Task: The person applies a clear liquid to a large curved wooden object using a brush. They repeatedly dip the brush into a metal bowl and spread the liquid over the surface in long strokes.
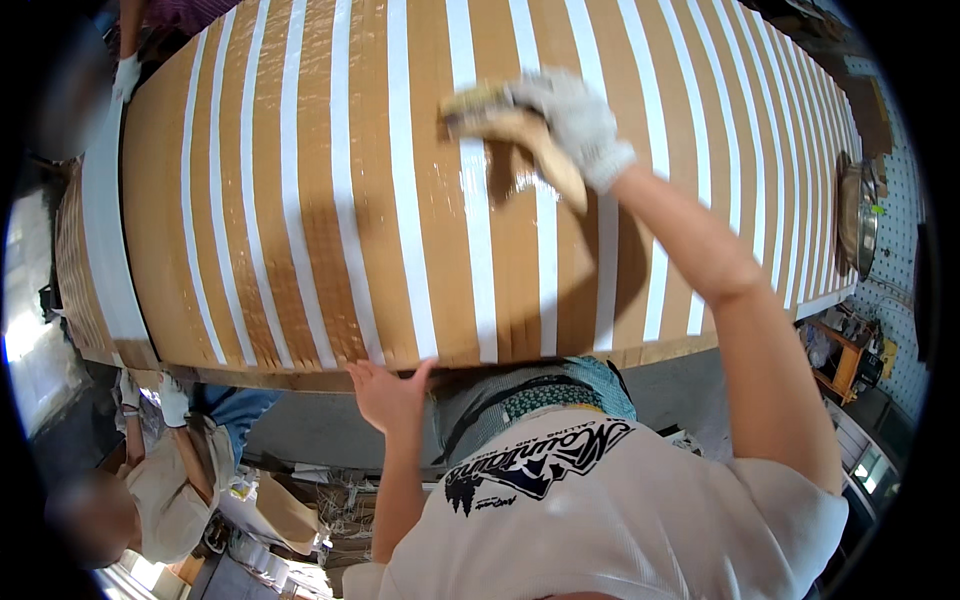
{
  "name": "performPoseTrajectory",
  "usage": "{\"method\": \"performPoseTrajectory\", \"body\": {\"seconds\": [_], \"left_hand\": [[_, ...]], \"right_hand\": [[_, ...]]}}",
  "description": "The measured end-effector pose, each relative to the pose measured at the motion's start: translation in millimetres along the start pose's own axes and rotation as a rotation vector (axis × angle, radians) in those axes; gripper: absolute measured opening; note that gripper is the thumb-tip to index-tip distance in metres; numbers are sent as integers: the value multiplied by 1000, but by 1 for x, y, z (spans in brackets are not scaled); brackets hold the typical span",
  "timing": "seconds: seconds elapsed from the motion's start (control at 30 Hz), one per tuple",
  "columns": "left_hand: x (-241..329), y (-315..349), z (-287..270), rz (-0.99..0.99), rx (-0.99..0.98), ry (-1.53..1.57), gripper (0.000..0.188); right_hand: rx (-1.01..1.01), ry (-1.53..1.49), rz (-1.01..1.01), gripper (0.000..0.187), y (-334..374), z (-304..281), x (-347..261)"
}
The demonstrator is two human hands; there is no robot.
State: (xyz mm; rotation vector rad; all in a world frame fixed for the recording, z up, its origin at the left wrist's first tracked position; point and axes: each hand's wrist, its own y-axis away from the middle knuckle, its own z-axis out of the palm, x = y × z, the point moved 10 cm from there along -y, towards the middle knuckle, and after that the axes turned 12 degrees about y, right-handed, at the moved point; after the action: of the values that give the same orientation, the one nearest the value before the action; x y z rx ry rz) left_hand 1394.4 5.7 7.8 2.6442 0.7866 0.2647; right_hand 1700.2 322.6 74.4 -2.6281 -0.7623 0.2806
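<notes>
A wide sheet of brown and white stripes [440,230] covers the long work surface before me, with wet, shiny patches on it. In a white knit glove, my right hand [575,115] grips a wooden-handled brush [540,150] over the middle of the sheet. The brush is smeared by motion, and its bristle end points left. Bare and with fingers stretched out, my left hand [390,395] rests at the sheet's near edge, thumb apart from the fingers.
A metal bowl [858,220] stands at the far right end. At the lower left, a person with gloved hands [172,400] works at the near edge; another person's gloved hand [127,78] touches the far left corner. A white strip [115,260] crosses the left end.
</notes>
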Motion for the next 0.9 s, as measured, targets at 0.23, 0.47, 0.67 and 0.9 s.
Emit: {"method": "performPoseTrajectory", "body": {"seconds": [0.23, 0.47, 0.67, 0.9], "left_hand": [[-1, 0, 1, 22, -30, 22, 128], [-2, 0, 7, 101, -30, 24, 108], [3, 5, -2, 143, 80, 26, 90], [3, 12, -6, 181, 116, 76, 86]], "right_hand": [[-397, -213, 111, 26, 199, -95, -118], [-798, 107, 578, 27, 196, -66, -37], [-141, 61, 311, 26, 242, -98, -103], [-636, -41, 329, 18, 252, -92, -97]]}}
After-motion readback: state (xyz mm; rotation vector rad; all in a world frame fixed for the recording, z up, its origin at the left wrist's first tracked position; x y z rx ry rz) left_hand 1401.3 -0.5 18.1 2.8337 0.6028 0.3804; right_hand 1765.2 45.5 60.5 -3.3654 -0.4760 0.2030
